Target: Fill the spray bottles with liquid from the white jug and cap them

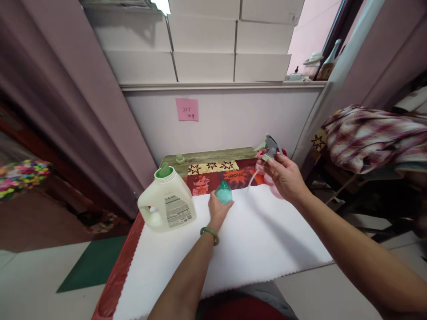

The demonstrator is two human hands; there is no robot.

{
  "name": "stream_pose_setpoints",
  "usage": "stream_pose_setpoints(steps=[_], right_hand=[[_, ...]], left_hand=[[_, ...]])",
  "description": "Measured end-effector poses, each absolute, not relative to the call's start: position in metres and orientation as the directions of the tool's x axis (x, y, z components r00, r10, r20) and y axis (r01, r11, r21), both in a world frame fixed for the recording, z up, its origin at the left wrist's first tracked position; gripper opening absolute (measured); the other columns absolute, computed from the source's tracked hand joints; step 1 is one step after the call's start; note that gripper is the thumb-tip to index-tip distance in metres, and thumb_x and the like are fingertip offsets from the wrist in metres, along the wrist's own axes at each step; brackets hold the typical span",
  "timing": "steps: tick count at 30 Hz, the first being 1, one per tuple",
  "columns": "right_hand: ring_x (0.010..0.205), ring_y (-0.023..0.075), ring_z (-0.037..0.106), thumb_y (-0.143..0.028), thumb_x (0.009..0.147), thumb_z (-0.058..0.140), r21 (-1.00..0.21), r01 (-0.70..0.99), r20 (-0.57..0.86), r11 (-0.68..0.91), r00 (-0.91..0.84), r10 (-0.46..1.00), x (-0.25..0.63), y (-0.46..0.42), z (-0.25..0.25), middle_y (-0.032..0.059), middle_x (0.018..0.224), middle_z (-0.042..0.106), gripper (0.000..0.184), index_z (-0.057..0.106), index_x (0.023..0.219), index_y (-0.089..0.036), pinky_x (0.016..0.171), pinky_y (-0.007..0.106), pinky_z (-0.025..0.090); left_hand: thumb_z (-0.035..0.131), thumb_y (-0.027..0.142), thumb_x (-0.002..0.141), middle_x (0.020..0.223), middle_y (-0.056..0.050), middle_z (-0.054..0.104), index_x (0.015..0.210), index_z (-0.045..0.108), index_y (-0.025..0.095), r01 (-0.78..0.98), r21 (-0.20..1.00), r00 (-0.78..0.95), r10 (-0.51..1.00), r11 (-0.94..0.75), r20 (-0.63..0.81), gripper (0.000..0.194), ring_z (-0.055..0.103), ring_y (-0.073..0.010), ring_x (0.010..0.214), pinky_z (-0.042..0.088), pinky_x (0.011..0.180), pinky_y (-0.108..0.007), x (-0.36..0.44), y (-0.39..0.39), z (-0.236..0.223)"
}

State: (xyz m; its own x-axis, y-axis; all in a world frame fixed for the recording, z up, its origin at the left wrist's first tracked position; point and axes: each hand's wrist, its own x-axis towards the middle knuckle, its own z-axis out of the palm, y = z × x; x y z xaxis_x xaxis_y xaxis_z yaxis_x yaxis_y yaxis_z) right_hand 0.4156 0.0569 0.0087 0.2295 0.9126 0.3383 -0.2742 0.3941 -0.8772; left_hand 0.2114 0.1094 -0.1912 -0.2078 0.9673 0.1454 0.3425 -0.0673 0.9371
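My left hand (218, 208), a green bangle on its wrist, is wrapped round a teal see-through bottle (224, 194) that stands on the white cloth with its neck bare. Up to the right, my right hand (285, 175) grips a grey and pale green spray nozzle (270, 146), held above the table and apart from the bottle. Its thin dip tube (254, 178) hangs down to the left. Left of the bottle stands a big cream detergent jug (168, 200) with an open green-rimmed mouth and a handle. A small green cap (180, 158) sits at the table's back left.
A pink object (275, 189) is partly hidden behind my right hand. White cloth (247, 249) covers the front of the table. A wall with a pink note (187, 110) rises behind it, under stacked white boxes (204, 66). Plaid fabric (370, 133) is heaped at the right.
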Motion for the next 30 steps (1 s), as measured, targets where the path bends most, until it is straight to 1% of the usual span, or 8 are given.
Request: stream_pose_setpoints(steps=[2,3,6,7,10,14,21,30], right_hand=[[0.094,0.0202,0.073,-0.043,0.074,0.088,-0.864,-0.277,0.363,0.420,0.235,0.902,0.407,0.056,0.008,0.0024,0.107,0.076,0.037,0.074,0.104,-0.027,0.086,0.038,0.062],[0.096,0.0204,0.073,-0.043,0.076,0.086,-0.854,-0.275,0.383,0.441,0.242,0.892,0.402,0.055,0.008,0.0027,0.109,0.075,0.036,0.073,0.106,-0.027,0.087,0.039,0.062],[0.099,0.0207,0.073,-0.043,0.081,0.082,-0.809,-0.270,0.454,0.523,0.280,0.846,0.389,0.054,0.011,0.0031,0.113,0.075,0.035,0.072,0.110,-0.028,0.090,0.040,0.061],[0.100,0.0208,0.073,-0.043,0.082,0.081,-0.793,-0.267,0.474,0.548,0.294,0.830,0.385,0.054,0.011,0.0032,0.115,0.075,0.034,0.071,0.111,-0.028,0.091,0.040,0.060],[0.102,0.0217,0.073,-0.045,0.082,0.081,-0.769,-0.260,0.514,0.585,0.294,0.806,0.372,0.057,0.006,0.0036,0.116,0.076,0.034,0.071,0.110,-0.028,0.093,0.041,0.060],[0.102,0.0227,0.073,-0.047,0.084,0.078,-0.795,-0.241,0.511,0.557,0.228,0.829,0.360,0.061,-0.014,0.0049,0.117,0.076,0.036,0.070,0.115,-0.029,0.092,0.042,0.060],[0.106,0.0252,0.072,-0.052,0.086,0.073,-0.857,-0.121,0.461,0.502,0.259,0.849,0.364,0.053,-0.033,0.0073,0.123,0.074,0.041,0.068,0.119,-0.029,0.088,0.043,0.060],[0.104,0.0268,0.072,-0.053,0.086,0.073,-0.839,-0.129,0.477,0.528,0.292,0.829,0.364,0.056,-0.032,0.0092,0.121,0.074,0.044,0.068,0.122,-0.027,0.085,0.044,0.061]], left_hand=[[0.076,0.038,0.086,0.129,-0.013,0.064,0.132,0.058,0.019,0.352,0.931,-0.193,0.966,-0.098,0.174,0.053,0.064,-0.0284,0.112,0.054,0.096,-0.051,0.209,0.105,-0.190],[0.080,0.037,0.082,0.127,-0.012,0.063,0.132,0.056,0.019,0.353,0.928,-0.183,0.964,-0.118,0.192,0.058,0.064,-0.0286,0.111,0.054,0.095,-0.051,0.207,0.100,-0.190],[0.094,0.029,0.057,0.121,-0.009,0.061,0.129,0.046,0.023,0.336,0.929,-0.183,0.957,-0.152,0.223,0.087,0.064,-0.0310,0.108,0.052,0.094,-0.051,0.201,0.078,-0.191],[0.093,0.029,0.054,0.120,-0.008,0.060,0.127,0.043,0.025,0.329,0.932,-0.189,0.956,-0.154,0.224,0.088,0.064,-0.0304,0.105,0.052,0.092,-0.050,0.200,0.069,-0.193],[0.091,0.029,0.054,0.112,-0.004,0.058,0.118,0.040,0.028,0.300,0.941,-0.192,0.956,-0.156,0.220,0.082,0.064,-0.0267,0.096,0.052,0.086,-0.045,0.200,0.047,-0.199],[0.089,0.027,0.054,0.113,-0.004,0.057,0.117,0.040,0.029,0.252,0.952,-0.189,0.956,-0.173,0.224,0.080,0.062,-0.0251,0.100,0.050,0.090,-0.043,0.202,0.034,-0.203],[0.089,0.036,0.056,0.123,-0.010,0.057,0.122,0.041,0.028,0.197,0.966,-0.183,0.961,-0.169,0.206,0.082,0.060,-0.0329,0.112,0.048,0.097,-0.047,0.196,0.036,-0.199],[0.089,0.036,0.054,0.124,-0.008,0.059,0.122,0.051,0.030,0.064,0.984,-0.113,0.979,-0.164,0.170,0.078,0.059,-0.0353,0.119,0.046,0.105,-0.052,0.189,0.035,-0.198]])
